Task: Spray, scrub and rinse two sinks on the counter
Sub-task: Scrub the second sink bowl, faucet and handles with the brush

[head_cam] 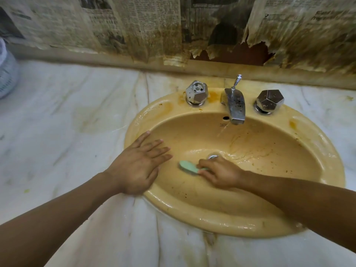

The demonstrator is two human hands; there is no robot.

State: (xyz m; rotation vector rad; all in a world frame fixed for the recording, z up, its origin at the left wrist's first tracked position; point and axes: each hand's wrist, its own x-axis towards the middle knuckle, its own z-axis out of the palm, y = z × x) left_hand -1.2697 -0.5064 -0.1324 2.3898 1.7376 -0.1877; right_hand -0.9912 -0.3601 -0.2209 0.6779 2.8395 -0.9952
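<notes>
Brush (188,166) gripped in right hand (219,174); inside sink (192,209).

Bare left hand (138,166), bare right hand (219,174) in shot — nails trimmed short, bare forearms (298,197) running back from the grip.

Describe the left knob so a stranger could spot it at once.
Find the yellow sink in the marble counter. On its back rim a spout stands between two faceted knobs. The left knob is shiny with an open, hollow top; the right knob is dark and capped.
</notes>
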